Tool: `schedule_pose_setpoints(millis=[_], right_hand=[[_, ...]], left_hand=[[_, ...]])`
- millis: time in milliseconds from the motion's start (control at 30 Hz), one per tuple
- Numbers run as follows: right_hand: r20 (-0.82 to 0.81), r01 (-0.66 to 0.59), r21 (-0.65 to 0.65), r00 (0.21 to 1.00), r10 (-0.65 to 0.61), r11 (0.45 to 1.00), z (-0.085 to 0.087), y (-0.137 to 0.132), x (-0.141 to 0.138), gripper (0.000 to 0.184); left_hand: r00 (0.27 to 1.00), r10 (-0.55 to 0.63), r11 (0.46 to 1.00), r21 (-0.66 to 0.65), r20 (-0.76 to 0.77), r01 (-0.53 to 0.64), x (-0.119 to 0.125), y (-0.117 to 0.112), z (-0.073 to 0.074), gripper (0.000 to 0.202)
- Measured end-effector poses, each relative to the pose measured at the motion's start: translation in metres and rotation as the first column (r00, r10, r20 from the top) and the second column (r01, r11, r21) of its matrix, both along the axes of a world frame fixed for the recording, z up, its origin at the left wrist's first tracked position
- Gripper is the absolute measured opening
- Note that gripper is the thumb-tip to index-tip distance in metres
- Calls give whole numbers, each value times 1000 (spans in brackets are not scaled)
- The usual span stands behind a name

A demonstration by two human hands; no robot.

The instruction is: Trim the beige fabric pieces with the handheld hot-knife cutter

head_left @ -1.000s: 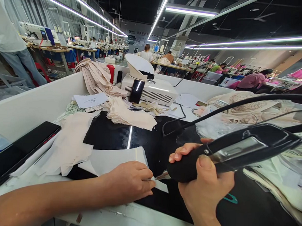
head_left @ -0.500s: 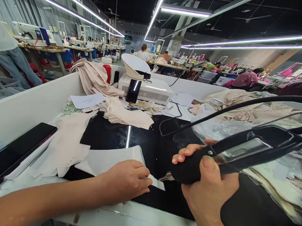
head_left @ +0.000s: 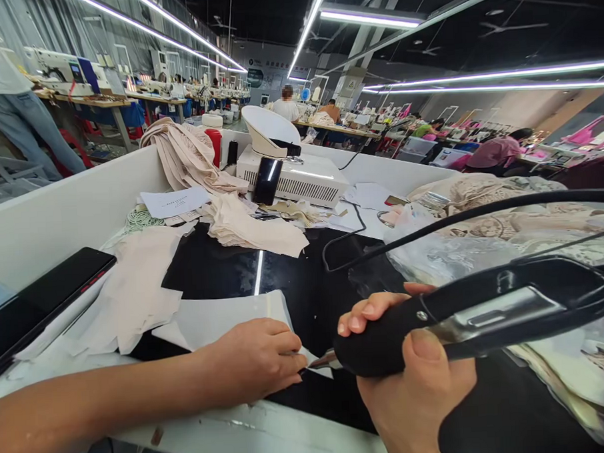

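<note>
My left hand (head_left: 267, 357) has its fingers curled together over the near edge of a thin white sheet (head_left: 230, 316), which lies on the black glossy work surface (head_left: 224, 270). Whether the sheet is paper or cloth I cannot tell. A black corded electric hand tool (head_left: 486, 315) with a silver lever is gripped in my right hand (head_left: 413, 382). Its thin metal tip (head_left: 324, 361) points left and lies over the sheet's corner, close to my left fingertips. Cream fabric pieces (head_left: 134, 280) lie stacked to the left of the sheet, and another cream stack (head_left: 257, 228) lies beyond it.
A white machine box (head_left: 300, 180) with a dark phone (head_left: 268, 181) leaning on it stands at the back. A large black device (head_left: 49, 297) lies at left. Plastic bags and lace cloth (head_left: 496, 211) heap up at right. The tool's cord (head_left: 456, 220) arches across the right side.
The tool in my right hand has shifted left, bringing its tip nearer to my left fingers. My left hand stays almost in place on the sheet.
</note>
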State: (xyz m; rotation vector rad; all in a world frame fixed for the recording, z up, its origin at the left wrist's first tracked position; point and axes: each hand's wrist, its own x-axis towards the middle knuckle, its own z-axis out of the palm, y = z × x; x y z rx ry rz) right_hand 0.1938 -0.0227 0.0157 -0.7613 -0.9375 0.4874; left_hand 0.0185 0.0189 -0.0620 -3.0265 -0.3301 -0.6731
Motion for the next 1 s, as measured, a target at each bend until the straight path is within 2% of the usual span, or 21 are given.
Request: schedule_pose_setpoints(millis=[300,533,867,1000], right_hand=[[17,1,0,1000,-1,1000,0,-1,1,34],[24,86,14,996,-87,996,5,-3,13,37],[-5,20,17,1000,-19,1000,-2,-5,13,36],[-85,-22,10,996,23,1000,-8,-8,9,35]], left_hand=[[1000,-9,999,50,13,8,1,2,-3,15],[999,-34,997,63,-3,35,0,3,0,19],[999,-30,996,80,-25,32,0,3,-1,19],[996,5,1000,-15,86,-4,-2,-3,2,10]])
